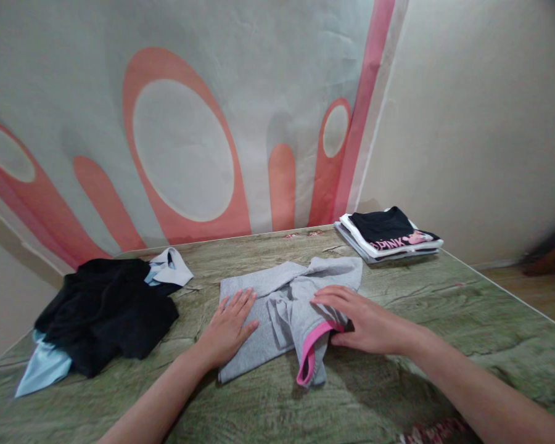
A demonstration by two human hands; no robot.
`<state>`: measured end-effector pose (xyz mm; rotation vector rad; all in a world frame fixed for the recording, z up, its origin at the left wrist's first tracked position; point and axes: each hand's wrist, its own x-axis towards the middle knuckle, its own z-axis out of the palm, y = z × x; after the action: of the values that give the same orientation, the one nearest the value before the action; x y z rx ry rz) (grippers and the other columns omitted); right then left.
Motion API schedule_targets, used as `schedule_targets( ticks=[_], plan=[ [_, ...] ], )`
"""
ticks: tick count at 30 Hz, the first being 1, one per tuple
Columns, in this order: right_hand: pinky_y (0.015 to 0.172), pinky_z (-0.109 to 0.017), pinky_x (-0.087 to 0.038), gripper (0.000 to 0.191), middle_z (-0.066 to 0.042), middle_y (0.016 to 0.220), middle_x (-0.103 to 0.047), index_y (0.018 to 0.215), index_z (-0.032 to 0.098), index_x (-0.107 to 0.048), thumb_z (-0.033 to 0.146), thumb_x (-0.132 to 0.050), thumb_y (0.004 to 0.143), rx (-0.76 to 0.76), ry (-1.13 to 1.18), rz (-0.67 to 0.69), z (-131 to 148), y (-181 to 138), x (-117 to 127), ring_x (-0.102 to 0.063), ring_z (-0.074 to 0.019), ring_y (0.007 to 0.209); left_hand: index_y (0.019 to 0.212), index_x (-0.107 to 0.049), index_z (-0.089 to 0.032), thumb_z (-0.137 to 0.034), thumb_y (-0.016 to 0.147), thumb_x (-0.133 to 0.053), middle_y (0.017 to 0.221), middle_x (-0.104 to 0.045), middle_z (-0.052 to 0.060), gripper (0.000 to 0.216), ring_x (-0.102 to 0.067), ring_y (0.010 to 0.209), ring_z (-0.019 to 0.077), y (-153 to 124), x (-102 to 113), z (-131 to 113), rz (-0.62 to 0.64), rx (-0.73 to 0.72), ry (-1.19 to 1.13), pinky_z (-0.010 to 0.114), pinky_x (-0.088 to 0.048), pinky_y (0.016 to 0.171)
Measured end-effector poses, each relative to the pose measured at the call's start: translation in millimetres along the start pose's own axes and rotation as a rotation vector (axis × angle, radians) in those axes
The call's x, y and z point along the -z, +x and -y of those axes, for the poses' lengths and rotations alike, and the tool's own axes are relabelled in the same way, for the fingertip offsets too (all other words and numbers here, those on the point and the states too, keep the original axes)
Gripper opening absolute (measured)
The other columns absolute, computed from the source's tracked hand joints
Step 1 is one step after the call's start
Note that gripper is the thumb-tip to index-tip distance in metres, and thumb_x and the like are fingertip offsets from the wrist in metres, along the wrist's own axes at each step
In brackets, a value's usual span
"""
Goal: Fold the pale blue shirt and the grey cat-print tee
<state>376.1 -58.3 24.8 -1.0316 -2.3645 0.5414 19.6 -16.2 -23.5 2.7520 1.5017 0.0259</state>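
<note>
The bare left forearm (166,394) runs in from seven o'clock, and the left hand (229,327) lies flat, palm down, fingers slightly apart toward one o'clock, thumb toward two. The bare right forearm (467,373) runs in from four o'clock; the right hand (369,320) arches, half curled, fingers toward ten o'clock, thumb toward nine, a gap showing between them

Word “PINK” (392,243), pink letters, on folded black garment (380,224)

Dim, flat light; soft shadows; darkened upper right corner.
</note>
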Motion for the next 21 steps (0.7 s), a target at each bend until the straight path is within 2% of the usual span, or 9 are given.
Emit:
schedule_targets(
  ticks=[3,8,11,13,15,17,18,19,21],
  plan=[
    [0.097,-0.04,-0.042,0.041,-0.004,0.105,-0.069,0.107,0.024,-0.067,0.002,-0.053,0.076,0.088,-0.15,-0.089,-7.3,4.0,-7.2,-0.058,-0.0221,0.107,0.154,-0.015,-0.026,-0.055,0.1,-0.026,0.161,-0.015,0.003,0.062,-0.014,0.148,0.0234,-5.5,2.2,5.9,0.011,-0.031,0.029,0.044,-0.013,0.119],
    [0.092,-0.04,-0.044,0.027,-0.006,0.095,-0.067,0.082,0.021,-0.067,0.004,-0.046,0.077,-0.169,-0.325,-0.602,-77.5,-12.0,28.5,-0.059,-0.0238,0.099,0.154,-0.011,-0.031,-0.05,0.101,-0.029,0.16,-0.017,0.0,0.058,-0.018,0.147,0.0221,-18.9,14.2,35.3,0.063,-0.151,0.02,0.046,-0.013,0.119],
    [0.09,-0.04,-0.045,0.028,-0.006,0.092,-0.066,0.08,0.022,-0.065,0.006,-0.043,0.08,-0.248,-0.341,-0.75,-82.6,-19.4,47.5,-0.06,-0.0236,0.096,0.152,-0.022,-0.032,-0.048,0.1,-0.035,0.158,-0.028,0.002,0.056,-0.026,0.144,0.0256,-30.8,23.5,49.8,0.037,-0.137,0.018,0.051,-0.017,0.117],
    [0.089,-0.037,-0.046,0.025,-0.006,0.092,-0.066,0.085,0.022,-0.065,0.01,-0.043,0.085,-0.187,-0.257,-0.642,-57.2,-16.9,43.8,-0.061,-0.0226,0.094,0.147,-0.037,-0.029,-0.045,0.099,-0.039,0.152,-0.04,0.006,0.051,-0.035,0.14,0.0278,-40.9,29.6,46.7,-0.036,-0.1,-0.006,0.051,-0.022,0.115],
    [0.087,-0.034,-0.047,0.02,-0.006,0.099,-0.067,0.101,0.023,-0.064,0.02,-0.048,0.09,-0.078,-0.108,-0.337,-19.2,-10.4,26.2,-0.061,-0.021,0.095,0.138,-0.05,-0.026,-0.042,0.098,-0.043,0.141,-0.053,0.008,0.044,-0.046,0.131,0.0268,-51.3,35.2,33.7,-0.085,-0.081,-0.082,0.044,-0.033,0.111],
    [0.094,-0.037,-0.045,0.042,-0.008,0.122,-0.062,0.125,0.023,-0.055,0.031,-0.062,0.084,-0.023,-0.061,-0.018,16.3,-3.1,0.3,-0.057,-0.0244,0.111,0.132,-0.055,-0.027,-0.04,0.096,-0.047,0.13,-0.061,0.008,0.039,-0.055,0.12,0.0244,-60.2,39.3,17.5,-0.07,-0.096,-0.186,0.036,-0.042,0.103],
    [0.097,-0.04,-0.043,0.056,-0.01,0.129,-0.058,0.131,0.021,-0.051,0.034,-0.068,0.079,-0.01,-0.089,0.059,29.0,0.2,-13.0,-0.053,-0.0274,0.116,0.13,-0.056,-0.027,-0.041,0.095,-0.05,0.125,-0.063,0.008,0.038,-0.058,0.115,0.024,-63.6,40.4,10.7,-0.053,-0.1,-0.23,0.034,-0.045,0.099],
    [0.098,-0.043,-0.041,0.055,-0.011,0.129,-0.058,0.129,0.02,-0.052,0.033,-0.068,0.078,-0.016,-0.137,0.075,37.3,2.9,-25.1,-0.052,-0.0293,0.116,0.128,-0.057,-0.027,-0.041,0.094,-0.052,0.12,-0.065,0.008,0.038,-0.06,0.11,0.0238,-66.1,40.9,5.9,-0.031,-0.093,-0.267,0.033,-0.046,0.095],
    [0.094,-0.041,-0.041,0.031,-0.011,0.118,-0.063,0.113,0.019,-0.061,0.022,-0.059,0.083,-0.049,-0.194,0.065,40.4,7.3,-41.4,-0.054,-0.0277,0.11,0.116,-0.061,-0.023,-0.042,0.093,-0.052,0.106,-0.067,0.007,0.031,-0.062,0.096,0.0227,-69.1,40.8,2.8,0.011,-0.047,-0.321,0.031,-0.049,0.085]
  ],
)
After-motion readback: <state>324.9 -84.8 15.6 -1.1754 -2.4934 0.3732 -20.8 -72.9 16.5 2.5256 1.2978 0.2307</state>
